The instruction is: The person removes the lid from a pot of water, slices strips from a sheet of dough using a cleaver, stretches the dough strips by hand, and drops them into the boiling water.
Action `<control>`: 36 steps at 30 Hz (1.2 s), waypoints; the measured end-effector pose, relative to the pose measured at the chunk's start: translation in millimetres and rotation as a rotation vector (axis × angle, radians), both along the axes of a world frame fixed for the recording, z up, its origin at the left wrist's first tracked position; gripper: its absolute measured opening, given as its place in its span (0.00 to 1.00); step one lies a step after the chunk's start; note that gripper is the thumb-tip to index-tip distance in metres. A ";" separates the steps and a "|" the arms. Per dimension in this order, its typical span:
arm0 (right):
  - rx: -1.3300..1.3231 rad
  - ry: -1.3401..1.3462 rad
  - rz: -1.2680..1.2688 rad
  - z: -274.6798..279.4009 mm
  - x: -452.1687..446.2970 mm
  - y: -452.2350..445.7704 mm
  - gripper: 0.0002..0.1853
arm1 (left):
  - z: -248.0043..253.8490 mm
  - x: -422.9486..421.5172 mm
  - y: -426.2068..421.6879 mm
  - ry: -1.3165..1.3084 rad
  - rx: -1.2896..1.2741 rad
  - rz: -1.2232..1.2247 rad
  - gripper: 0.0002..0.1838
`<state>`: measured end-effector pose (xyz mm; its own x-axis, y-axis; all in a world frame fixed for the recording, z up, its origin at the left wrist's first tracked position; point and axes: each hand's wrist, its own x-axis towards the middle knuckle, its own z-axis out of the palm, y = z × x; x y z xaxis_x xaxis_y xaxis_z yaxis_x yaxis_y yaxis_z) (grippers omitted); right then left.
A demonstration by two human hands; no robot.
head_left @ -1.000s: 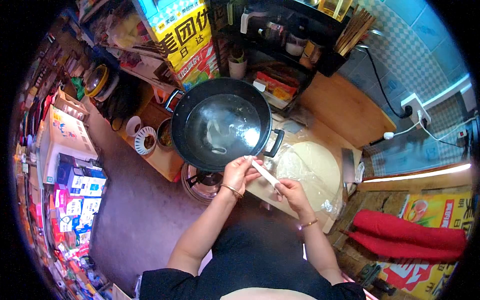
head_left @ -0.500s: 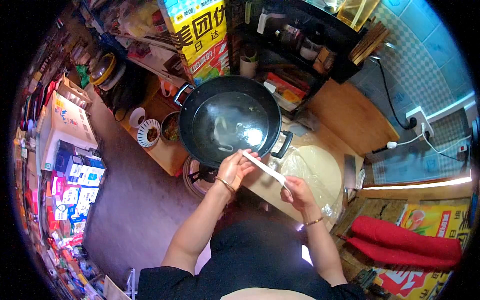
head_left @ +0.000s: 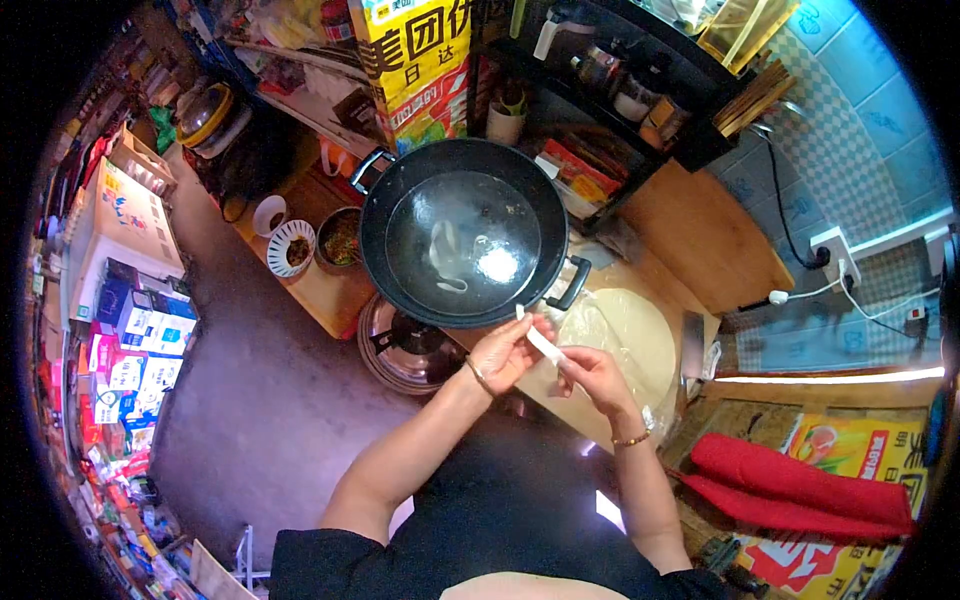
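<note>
A white dough strip (head_left: pixel 544 347) is stretched between my two hands, just in front of the wok's near rim. My left hand (head_left: pixel 508 352) pinches its upper end between thumb and fingers. Lower and to the right, my right hand (head_left: pixel 594 380) grips the other end, with its fingers curled in. Beyond them sits a black two-handled wok (head_left: pixel 375 225) holding liquid, where pale strips (head_left: pixel 442 252) lie in the middle. A round sheet of dough (head_left: pixel 645 335) rests right of my hands, partly under clear plastic film (head_left: pixel 592 325).
Left of the wok are a bowl of chopped food (head_left: pixel 341 240) and a striped white dish (head_left: pixel 291 248). A lid (head_left: pixel 405 345) lies below the wok. A black shelf (head_left: pixel 600 120) stands behind, and a red cloth (head_left: pixel 800 483) lies at the right.
Both hands have shifted away from the wok's rim, my left one to the right and down. They are closer together, and the visible dough strip between them is shorter.
</note>
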<state>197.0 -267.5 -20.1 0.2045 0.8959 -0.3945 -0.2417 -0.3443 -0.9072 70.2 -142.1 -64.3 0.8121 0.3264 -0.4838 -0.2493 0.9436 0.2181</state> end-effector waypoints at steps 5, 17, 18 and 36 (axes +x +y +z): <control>-0.169 -0.204 0.086 -0.8 4.9 -11.0 0.09 | 23.3 -8.2 21.8 0.174 0.197 0.078 0.15; -0.111 0.071 0.073 1.2 4.9 12.9 0.10 | 6.9 -22.8 60.7 -0.002 0.013 0.312 0.24; -0.112 0.069 0.078 0.6 -0.5 23.0 0.10 | 9.6 -22.3 59.5 -0.019 -0.131 0.179 0.32; -0.090 -0.124 0.095 5.0 13.4 27.0 0.10 | 28.5 -9.7 65.9 0.099 0.206 0.155 0.14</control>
<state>210.4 -240.5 -15.2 0.1730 0.8754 -0.4514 -0.0924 -0.4418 -0.8923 60.5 -76.3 -35.8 0.6970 0.5423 -0.4691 -0.3549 0.8293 0.4316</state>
